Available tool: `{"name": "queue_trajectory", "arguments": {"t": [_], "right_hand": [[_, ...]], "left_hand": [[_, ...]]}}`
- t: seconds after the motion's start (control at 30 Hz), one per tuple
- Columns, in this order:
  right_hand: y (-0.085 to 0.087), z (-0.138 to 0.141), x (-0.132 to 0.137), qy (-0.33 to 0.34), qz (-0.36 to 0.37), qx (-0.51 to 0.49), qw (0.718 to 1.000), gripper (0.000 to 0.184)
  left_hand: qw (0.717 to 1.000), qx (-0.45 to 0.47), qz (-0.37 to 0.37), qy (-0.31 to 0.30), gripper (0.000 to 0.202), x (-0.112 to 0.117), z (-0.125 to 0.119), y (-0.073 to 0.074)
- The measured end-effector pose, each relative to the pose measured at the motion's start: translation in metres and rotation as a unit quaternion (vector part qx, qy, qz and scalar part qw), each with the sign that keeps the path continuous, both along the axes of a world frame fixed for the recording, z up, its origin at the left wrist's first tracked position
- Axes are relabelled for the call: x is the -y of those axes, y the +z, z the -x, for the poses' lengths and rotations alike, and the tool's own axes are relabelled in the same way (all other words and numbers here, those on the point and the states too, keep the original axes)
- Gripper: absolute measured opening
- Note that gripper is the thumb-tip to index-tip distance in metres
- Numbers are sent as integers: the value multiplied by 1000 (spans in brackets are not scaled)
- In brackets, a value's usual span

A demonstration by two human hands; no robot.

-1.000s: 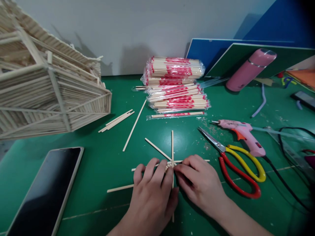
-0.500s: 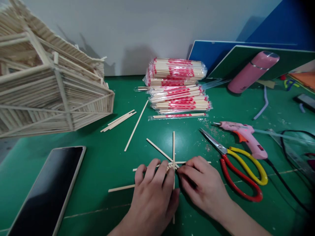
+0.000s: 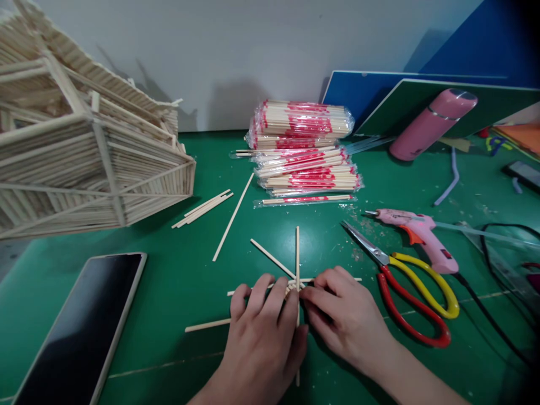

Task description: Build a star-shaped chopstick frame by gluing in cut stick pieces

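Several thin wooden sticks [image 3: 297,253] cross in a star shape on the green table [image 3: 177,281]. My left hand [image 3: 261,332] lies over the crossing from the left, its fingers pressed down on the sticks. From the right, my right hand [image 3: 343,318] pinches the same crossing point with curled fingers. The centre of the star is hidden under both hands. Stick ends poke out towards the back, the left and the near edge.
A big stick-built structure [image 3: 84,152] stands at the back left. A dark phone [image 3: 80,326] lies at the near left. Wrapped stick bundles [image 3: 301,149] are stacked at the back. Scissors [image 3: 405,281], a pink glue gun [image 3: 417,233], its black cable and a pink bottle [image 3: 432,121] lie right.
Almost nothing differs. Both hands stay pressed on the crossing; the view has shifted very slightly.
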State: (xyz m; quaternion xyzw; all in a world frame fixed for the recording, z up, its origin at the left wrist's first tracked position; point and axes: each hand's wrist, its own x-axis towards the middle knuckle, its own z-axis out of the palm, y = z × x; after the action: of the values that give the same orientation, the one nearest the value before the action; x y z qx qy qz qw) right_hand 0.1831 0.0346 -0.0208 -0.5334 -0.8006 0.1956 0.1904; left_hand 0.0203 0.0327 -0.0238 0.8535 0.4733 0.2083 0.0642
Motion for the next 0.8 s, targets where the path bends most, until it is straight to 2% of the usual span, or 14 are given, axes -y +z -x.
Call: {"name": "queue_trajectory", "arguments": {"t": [0.17, 0.37, 0.57, 0.8], "right_hand": [[1, -3, 1, 10, -7, -14, 1000, 16], [-1, -7, 5, -58, -19, -92, 994, 12], [-1, -1, 0, -79, 14, -58, 995, 5], [3, 6, -4, -102, 14, -19, 995, 2]], "left_hand": [[1000, 14, 1, 5, 29, 1, 1, -4], [1000, 14, -3, -7, 32, 2, 2, -4], [998, -32, 46, -19, 29, -2, 1, 4], [995, -53, 73, -33, 32, -7, -1, 10]]}}
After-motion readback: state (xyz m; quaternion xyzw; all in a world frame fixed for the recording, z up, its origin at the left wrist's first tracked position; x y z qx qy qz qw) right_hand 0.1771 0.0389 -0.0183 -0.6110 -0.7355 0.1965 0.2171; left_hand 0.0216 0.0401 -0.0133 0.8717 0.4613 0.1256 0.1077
